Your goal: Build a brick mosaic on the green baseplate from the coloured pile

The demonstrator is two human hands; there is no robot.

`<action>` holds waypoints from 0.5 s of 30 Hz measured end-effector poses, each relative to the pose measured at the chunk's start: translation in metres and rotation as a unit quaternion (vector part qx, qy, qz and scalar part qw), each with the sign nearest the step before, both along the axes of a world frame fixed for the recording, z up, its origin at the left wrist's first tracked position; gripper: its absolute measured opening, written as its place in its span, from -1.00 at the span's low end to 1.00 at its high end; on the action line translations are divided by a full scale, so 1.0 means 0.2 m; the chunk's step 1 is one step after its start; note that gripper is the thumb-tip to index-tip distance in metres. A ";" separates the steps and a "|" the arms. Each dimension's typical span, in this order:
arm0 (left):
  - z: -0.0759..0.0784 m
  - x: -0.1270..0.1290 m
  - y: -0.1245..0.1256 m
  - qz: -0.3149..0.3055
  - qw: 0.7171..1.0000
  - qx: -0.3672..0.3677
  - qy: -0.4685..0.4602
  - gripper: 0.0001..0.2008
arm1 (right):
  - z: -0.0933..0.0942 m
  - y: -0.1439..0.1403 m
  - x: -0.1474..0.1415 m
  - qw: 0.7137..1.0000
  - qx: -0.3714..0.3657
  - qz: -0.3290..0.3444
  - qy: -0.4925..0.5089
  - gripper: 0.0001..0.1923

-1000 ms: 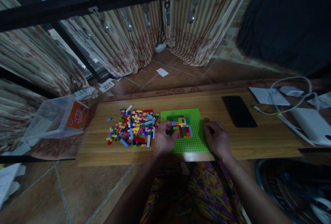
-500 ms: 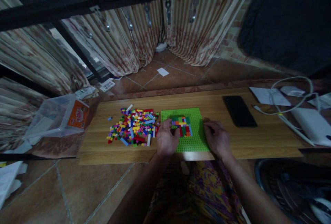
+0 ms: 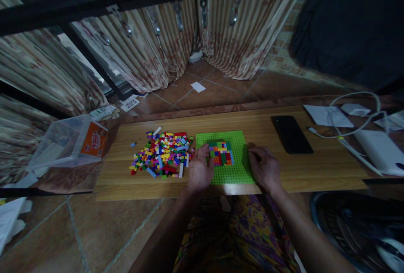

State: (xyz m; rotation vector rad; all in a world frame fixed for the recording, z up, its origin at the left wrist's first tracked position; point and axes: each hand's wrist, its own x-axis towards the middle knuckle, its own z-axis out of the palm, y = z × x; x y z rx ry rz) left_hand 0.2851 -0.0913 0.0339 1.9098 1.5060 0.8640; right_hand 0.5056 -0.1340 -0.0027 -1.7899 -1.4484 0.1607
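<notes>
Left hand (image 3: 199, 169) on green baseplate (image 3: 233, 174) (grip unclear); box (image 3: 94, 139) label unreadable.

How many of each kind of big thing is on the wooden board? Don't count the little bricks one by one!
Green baseplate: 1
Brick patch on the baseplate: 1
Loose brick pile: 1
Black phone: 1
Hands, left hand and right hand: 2
Total: 6
</notes>
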 end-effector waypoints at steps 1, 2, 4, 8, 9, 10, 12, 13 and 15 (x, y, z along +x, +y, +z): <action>0.00 0.00 0.00 0.002 1.000 -0.002 -0.003 -0.59 | 0.00 0.00 0.00 1.000 0.001 0.001 -0.002 -0.71; -0.01 -0.01 -0.01 0.003 1.000 -0.005 -0.008 -0.59 | 0.00 0.00 0.00 1.000 0.002 0.003 -0.003 -0.71; -0.01 -0.01 -0.01 0.004 1.000 -0.011 -0.023 -0.60 | 0.00 0.00 0.00 1.000 0.005 0.005 -0.002 -0.71; 0.02 -0.01 -0.01 0.021 0.998 -0.026 -0.055 -0.65 | 0.01 0.00 0.00 1.000 0.002 0.004 0.001 -0.70; 0.03 -0.01 0.00 0.031 0.997 -0.034 -0.060 -0.68 | 0.01 0.00 0.00 1.000 0.001 0.004 0.002 -0.70; 0.04 -0.01 0.00 0.039 0.996 -0.043 -0.063 -0.71 | 0.01 0.00 0.00 1.000 0.002 0.006 0.003 -0.70; 0.05 0.00 0.03 0.054 0.994 -0.067 -0.066 -0.74 | 0.01 0.00 0.00 1.000 0.004 0.005 0.005 -0.71; 0.05 0.00 0.04 0.058 0.993 -0.079 -0.067 -0.73 | 0.01 0.00 0.00 1.000 0.004 0.004 0.004 -0.71; 0.04 0.01 0.06 0.064 0.991 -0.098 -0.071 -0.71 | 0.01 0.00 0.00 1.000 0.005 0.001 -0.001 -0.72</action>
